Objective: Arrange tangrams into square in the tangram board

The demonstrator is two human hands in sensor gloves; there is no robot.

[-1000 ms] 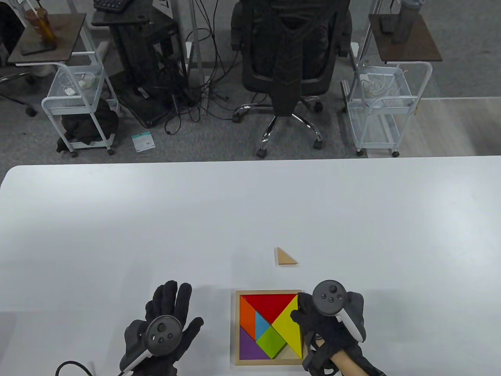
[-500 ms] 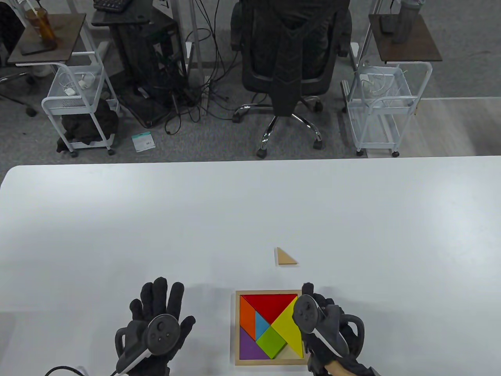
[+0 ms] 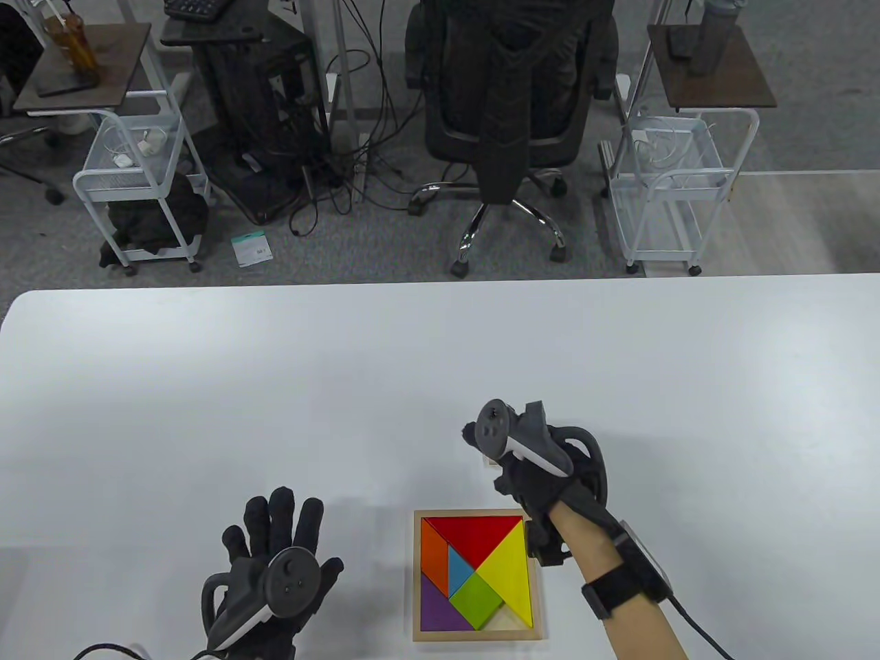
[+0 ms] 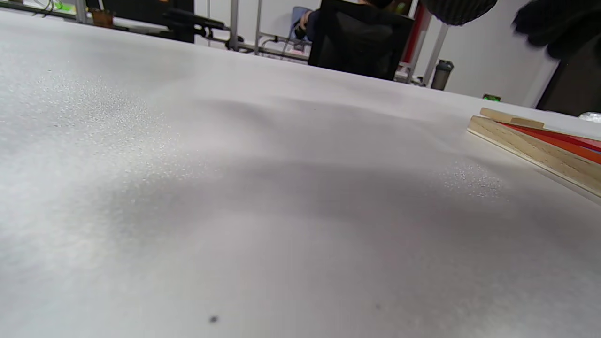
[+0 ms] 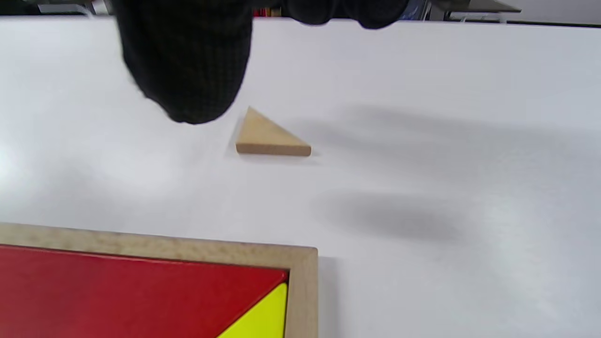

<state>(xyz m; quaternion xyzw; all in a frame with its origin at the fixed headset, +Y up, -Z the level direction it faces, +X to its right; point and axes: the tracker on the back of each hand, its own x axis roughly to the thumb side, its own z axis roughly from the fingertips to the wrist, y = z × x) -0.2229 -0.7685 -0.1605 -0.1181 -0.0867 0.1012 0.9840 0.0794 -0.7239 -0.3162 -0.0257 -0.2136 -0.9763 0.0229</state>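
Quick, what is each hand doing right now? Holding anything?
Left hand: open, fingers spread flat on the table, holding nothing.
Right hand: reaching over the plain wooden triangle, not touching it; whether it is open or closed cannot be told.

Matt wooden triangle (image 5: 270, 136), wooden board (image 3: 416, 570)

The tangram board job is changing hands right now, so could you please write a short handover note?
Left hand: open, flat on the table, left of the tangram board, holding nothing.
Right hand: above the plain wooden triangle, beyond the board's far edge; no grip yet.
Done: red, yellow, orange, blue, green and purple pieces sit in the board.
Left: pick up the triangle and fit it into the empty gap at the board's near right corner.
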